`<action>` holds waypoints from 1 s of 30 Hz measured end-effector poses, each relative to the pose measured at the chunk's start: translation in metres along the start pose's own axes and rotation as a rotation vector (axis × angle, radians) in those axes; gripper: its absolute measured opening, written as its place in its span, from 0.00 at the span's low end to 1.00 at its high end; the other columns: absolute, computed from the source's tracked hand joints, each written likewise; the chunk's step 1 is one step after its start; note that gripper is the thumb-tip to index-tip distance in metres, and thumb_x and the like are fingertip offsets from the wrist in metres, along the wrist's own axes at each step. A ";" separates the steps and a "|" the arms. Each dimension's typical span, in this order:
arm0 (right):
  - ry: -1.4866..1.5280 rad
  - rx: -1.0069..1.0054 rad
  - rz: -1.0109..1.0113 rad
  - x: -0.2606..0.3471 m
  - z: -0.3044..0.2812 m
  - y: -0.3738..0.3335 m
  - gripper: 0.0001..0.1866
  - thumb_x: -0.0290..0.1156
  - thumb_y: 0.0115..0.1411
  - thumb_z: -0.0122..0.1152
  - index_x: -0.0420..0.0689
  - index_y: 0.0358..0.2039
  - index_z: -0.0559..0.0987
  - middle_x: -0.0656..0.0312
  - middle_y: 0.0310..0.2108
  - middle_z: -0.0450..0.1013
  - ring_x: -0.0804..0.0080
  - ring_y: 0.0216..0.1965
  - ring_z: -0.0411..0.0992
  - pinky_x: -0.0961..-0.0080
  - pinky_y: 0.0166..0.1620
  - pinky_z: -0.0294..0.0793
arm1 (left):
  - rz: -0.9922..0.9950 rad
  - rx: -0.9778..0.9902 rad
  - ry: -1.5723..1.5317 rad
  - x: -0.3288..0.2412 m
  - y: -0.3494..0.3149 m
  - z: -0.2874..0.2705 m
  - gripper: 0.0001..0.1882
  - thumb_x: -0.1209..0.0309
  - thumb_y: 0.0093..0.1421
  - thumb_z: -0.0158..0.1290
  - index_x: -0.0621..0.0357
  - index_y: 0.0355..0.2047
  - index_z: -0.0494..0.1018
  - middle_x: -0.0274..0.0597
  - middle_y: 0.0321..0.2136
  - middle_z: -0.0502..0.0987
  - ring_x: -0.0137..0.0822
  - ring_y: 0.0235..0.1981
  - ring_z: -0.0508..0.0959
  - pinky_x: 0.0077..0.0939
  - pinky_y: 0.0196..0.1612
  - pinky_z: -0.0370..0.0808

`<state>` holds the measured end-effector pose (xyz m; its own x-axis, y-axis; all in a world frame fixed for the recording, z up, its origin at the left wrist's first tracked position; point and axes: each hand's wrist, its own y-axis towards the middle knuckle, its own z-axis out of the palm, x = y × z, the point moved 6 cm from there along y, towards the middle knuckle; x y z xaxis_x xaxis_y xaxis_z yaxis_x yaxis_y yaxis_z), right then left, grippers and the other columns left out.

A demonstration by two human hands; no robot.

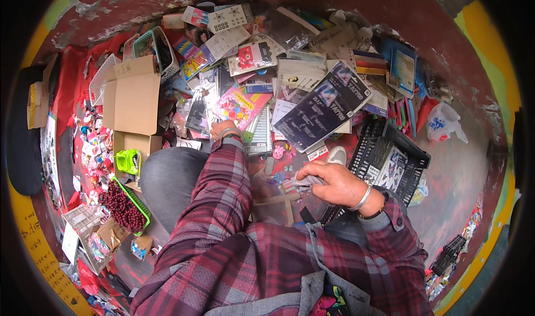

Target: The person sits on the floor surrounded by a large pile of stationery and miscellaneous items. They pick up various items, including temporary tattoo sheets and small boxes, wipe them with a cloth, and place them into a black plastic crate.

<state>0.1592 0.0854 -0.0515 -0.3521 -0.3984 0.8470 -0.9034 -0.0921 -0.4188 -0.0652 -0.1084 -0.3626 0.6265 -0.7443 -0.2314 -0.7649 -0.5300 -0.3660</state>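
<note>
My right hand (336, 183) is closed round a crumpled grey cloth (308, 183), held low in front of me beside the black plastic crate (384, 162). Farther forward and to the left, my left hand (224, 129) reaches to the near edge of the heap, its fingers bent in. What they grip, if anything, is hidden. Just beyond it lies a pink packet with coloured pompoms (241, 107), next to a clear packet with dark print (202, 112). To its right, a large dark tattoo-sheet packet (322, 107) lies slanted on top of the heap.
At the left stand an open cardboard box (134, 104), a pale green basket (165, 54) and a green tray of dark red beads (121, 207). Small trinkets lie on red cloth. A white plastic bag (446, 122) sits at the right by the curved wall.
</note>
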 end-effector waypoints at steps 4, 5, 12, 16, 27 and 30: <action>0.009 -0.025 -0.031 0.001 0.000 0.000 0.17 0.26 0.46 0.50 0.42 0.40 0.73 0.53 0.35 0.71 0.58 0.38 0.71 0.70 0.41 0.69 | 0.061 0.148 -0.074 -0.008 0.000 0.002 0.22 0.57 0.48 0.51 0.63 0.36 0.75 0.54 0.37 0.76 0.49 0.41 0.74 0.39 0.47 0.67; 0.011 -0.041 -0.031 0.001 -0.001 -0.001 0.17 0.26 0.45 0.50 0.43 0.39 0.73 0.53 0.35 0.71 0.56 0.38 0.71 0.69 0.41 0.69 | 0.104 0.218 -0.103 -0.013 0.001 0.005 0.22 0.55 0.48 0.51 0.64 0.33 0.76 0.55 0.35 0.76 0.49 0.40 0.75 0.39 0.47 0.67; 0.006 -0.094 -0.063 0.001 -0.004 -0.005 0.17 0.25 0.45 0.50 0.45 0.39 0.73 0.53 0.34 0.70 0.54 0.37 0.70 0.66 0.40 0.69 | 0.262 0.623 -0.371 -0.051 0.019 0.050 0.23 0.54 0.52 0.48 0.64 0.32 0.76 0.57 0.34 0.76 0.55 0.38 0.75 0.41 0.41 0.69; -0.007 -0.112 -0.100 0.004 -0.003 -0.010 0.17 0.26 0.44 0.49 0.45 0.38 0.73 0.53 0.34 0.70 0.54 0.37 0.70 0.66 0.40 0.69 | 1.267 0.444 0.501 -0.105 -0.002 0.042 0.20 0.59 0.52 0.52 0.66 0.33 0.74 0.48 0.29 0.77 0.40 0.31 0.76 0.32 0.36 0.70; -0.070 -0.131 -0.148 0.008 -0.003 -0.016 0.16 0.26 0.45 0.48 0.45 0.37 0.73 0.54 0.36 0.71 0.54 0.39 0.70 0.65 0.43 0.69 | 1.326 0.292 0.823 -0.164 -0.037 -0.054 0.16 0.65 0.56 0.43 0.62 0.35 0.76 0.56 0.37 0.76 0.51 0.39 0.76 0.39 0.42 0.73; -0.105 -0.145 -0.194 0.012 -0.003 -0.018 0.16 0.26 0.45 0.48 0.45 0.37 0.74 0.54 0.35 0.71 0.54 0.40 0.69 0.64 0.45 0.68 | 1.321 0.213 0.710 -0.175 -0.034 -0.094 0.15 0.67 0.54 0.44 0.62 0.32 0.76 0.57 0.35 0.76 0.52 0.39 0.76 0.40 0.41 0.74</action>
<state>0.1711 0.0848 -0.0331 -0.1481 -0.4789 0.8653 -0.9799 -0.0475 -0.1940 -0.1629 0.0016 -0.2251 -0.7198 -0.6930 -0.0415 -0.6288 0.6762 -0.3839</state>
